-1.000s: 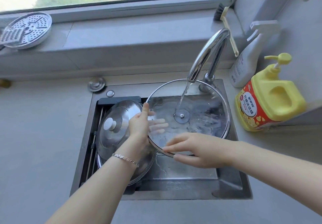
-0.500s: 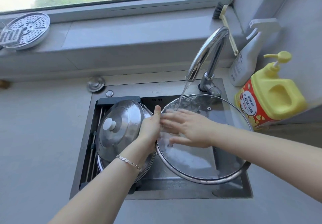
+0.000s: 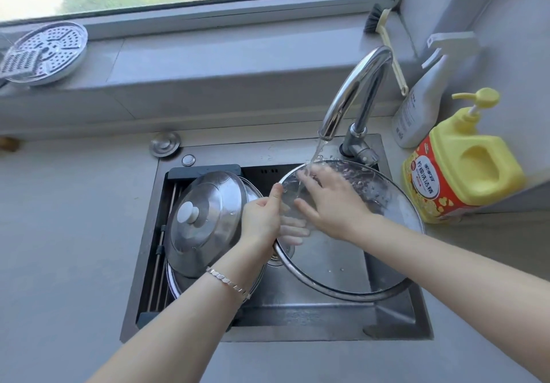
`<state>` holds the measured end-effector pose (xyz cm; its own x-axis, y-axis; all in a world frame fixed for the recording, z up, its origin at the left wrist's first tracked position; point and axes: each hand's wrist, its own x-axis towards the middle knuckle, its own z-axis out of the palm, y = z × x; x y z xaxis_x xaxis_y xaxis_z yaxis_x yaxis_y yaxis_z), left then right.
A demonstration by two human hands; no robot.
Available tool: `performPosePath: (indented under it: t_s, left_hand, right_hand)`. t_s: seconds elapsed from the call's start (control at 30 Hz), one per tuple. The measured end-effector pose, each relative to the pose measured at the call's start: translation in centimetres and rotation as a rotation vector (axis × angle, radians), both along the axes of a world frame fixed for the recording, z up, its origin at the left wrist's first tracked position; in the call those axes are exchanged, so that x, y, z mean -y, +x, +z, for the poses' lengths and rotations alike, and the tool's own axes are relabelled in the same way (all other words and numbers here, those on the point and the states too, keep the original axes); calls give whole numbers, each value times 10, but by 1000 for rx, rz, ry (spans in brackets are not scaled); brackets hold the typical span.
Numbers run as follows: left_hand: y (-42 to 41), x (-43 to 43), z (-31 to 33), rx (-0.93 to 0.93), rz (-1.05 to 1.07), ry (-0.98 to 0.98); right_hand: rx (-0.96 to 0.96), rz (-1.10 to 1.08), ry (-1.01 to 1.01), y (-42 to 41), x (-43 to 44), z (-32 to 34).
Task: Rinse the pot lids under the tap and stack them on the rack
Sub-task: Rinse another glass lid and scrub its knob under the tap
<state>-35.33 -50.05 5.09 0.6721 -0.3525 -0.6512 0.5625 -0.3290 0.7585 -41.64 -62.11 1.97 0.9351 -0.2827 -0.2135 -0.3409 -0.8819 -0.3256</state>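
A large glass lid (image 3: 342, 266) with a steel rim is held nearly flat over the sink (image 3: 297, 317). My left hand (image 3: 262, 221) grips its left rim, thumb on top and fingers showing through the glass underneath. My right hand (image 3: 330, 204) lies flat and open on the lid's upper face. Water runs from the chrome tap (image 3: 357, 87) onto the lid's far edge by my right fingertips. On the rack (image 3: 162, 251) along the sink's left side, a steel lid (image 3: 205, 218) with a white knob leans on another lid beneath it.
A yellow pump bottle of dish soap (image 3: 458, 165) and a white spray bottle (image 3: 422, 99) stand right of the tap. A dish brush (image 3: 384, 40) leans in the window corner. A perforated steamer plate (image 3: 47, 52) lies on the sill at left. A sink plug (image 3: 165, 143) sits on the counter.
The glass lid went from tilted upright under the stream to nearly flat. My right hand left the lower rim and now lies spread on the lid's top, sliding toward the water.
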Motion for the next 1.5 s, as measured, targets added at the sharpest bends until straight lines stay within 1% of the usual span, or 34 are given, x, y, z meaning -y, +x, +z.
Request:
performPosePath:
  t_s: [0.07,0.1,0.13,0.2,0.3,0.37,0.43,0.47,0.53,0.6,0.67,0.7,0.73,0.8,0.83,0.87,0.93,0.97,1.0,1.03,1.07,1.1,1.13,1.17,1.23,1.27,1.3,1.37,1.43,1.5]
  left_hand:
    - [-1,0,-2,50,11,41]
    - [-1,-2,-2,76,1,56]
    - [0,-4,-2,97,-13,63]
    - [2,-7,-2,80,-31,66]
    - [5,-11,-3,-18,-4,4]
    - [6,-12,-7,-16,24,14]
    - [6,-14,-11,-2,53,54]
    - [6,-14,-14,0,52,84]
    - [5,-14,-20,-23,4,152]
    - [5,-12,-29,-58,-44,226]
    - [3,-8,-35,-82,-39,268]
    - [2,-6,-38,-92,-36,273]
    - [1,-3,-38,-107,-45,275]
    - [-5,3,-34,-142,-74,270]
    - [-8,5,-30,-153,-102,266]
    - [-9,6,-25,-174,-138,270]
    - [-9,7,-16,-192,-262,320]
    - [-10,4,-11,-121,-385,395]
    - [-11,2,-8,45,-545,509]
    - [-11,-3,-6,279,-691,635]
    - [-13,-6,-6,520,-779,729]
    - [-13,-9,-5,693,-810,750]
    - [-12,-12,-9,789,-810,673]
    - [-10,-14,-12,783,-848,533]
    - [-9,-16,-21,573,-980,214]
    - [-11,-16,-26,464,-974,91]
    - [-15,-16,-30,375,-884,-10]
    - [-22,-13,-29,262,-576,-154]
    - [-22,-3,-19,200,-295,-217]
    - [-18,6,-10,193,-148,-231]
  right_hand:
    - [37,203,35,3,-13,2]
    - [28,281,17,4,-15,2]
    - [19,314,-13,3,-13,3]
    - [-15,262,-53,3,-2,2]
    - [-68,26,-108,-1,16,-1]
    - [-200,-69,-155,-10,26,-5]
    - [-388,-102,-146,-23,31,-2]
    - [-468,-120,-103,-31,31,4]
    - [-562,-120,75,-45,23,19]
    - [-528,-13,307,-55,12,34]
    - [-499,86,539,-60,-4,50]
    - [-477,131,539,-62,-10,52]
    - [-445,183,447,-64,-17,53]
    - [-352,266,148,-64,-23,49]
    - [-308,273,47,-63,-24,49]
    - [-289,263,-5,-61,-21,49]
    - [-303,197,-32,-57,-7,56]
    - [-302,158,-19,-55,3,61]
    - [-308,131,11,-53,13,66]
    - [-319,131,48,-50,23,70]
    - [-343,155,86,-47,30,74]
    - [-369,188,134,-43,36,77]
    - [-388,219,190,-38,42,79]
    - [-392,244,247,-33,48,81]
    - [-359,265,349,-22,59,87]
    - [-322,261,395,-17,63,89]
    - [-277,247,445,-11,67,91]
    - [-152,185,555,-1,71,89]
    - [73,52,645,7,65,77]
    - [360,-138,667,18,45,53]
